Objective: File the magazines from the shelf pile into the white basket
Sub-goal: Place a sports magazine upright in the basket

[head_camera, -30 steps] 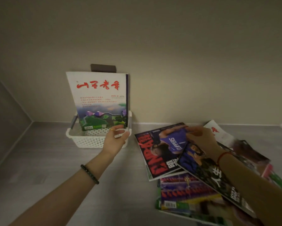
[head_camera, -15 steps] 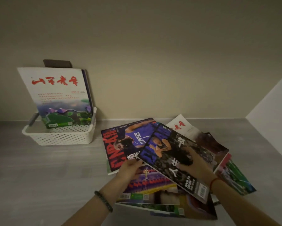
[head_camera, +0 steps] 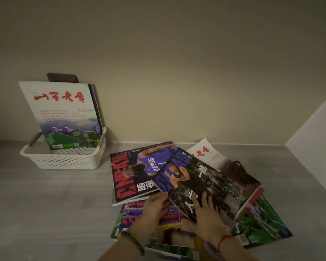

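Observation:
A white perforated basket (head_camera: 64, 161) stands at the back left of the shelf, with a white magazine with red characters (head_camera: 62, 113) upright in it against the wall. To its right lies a loose pile of magazines (head_camera: 177, 213). On top is a dark basketball magazine (head_camera: 198, 183), its near end lifted off the pile. My left hand (head_camera: 154, 206) grips its near left edge. My right hand (head_camera: 207, 219) holds its near end, fingers on the cover and thumb under it. Beneath it lies a red-lettered basketball magazine (head_camera: 135, 174).
The shelf is a grey wood-grain surface (head_camera: 51, 208) closed by a beige back wall and a white side wall (head_camera: 316, 129) on the right. A dark bracket (head_camera: 62, 77) sits on the wall behind the basket. More magazines fan out to the right (head_camera: 260, 225).
My left hand left the basket and came to the pile. Both hands now hold the dark basketball magazine, which has shifted slightly. The view swung to the right.

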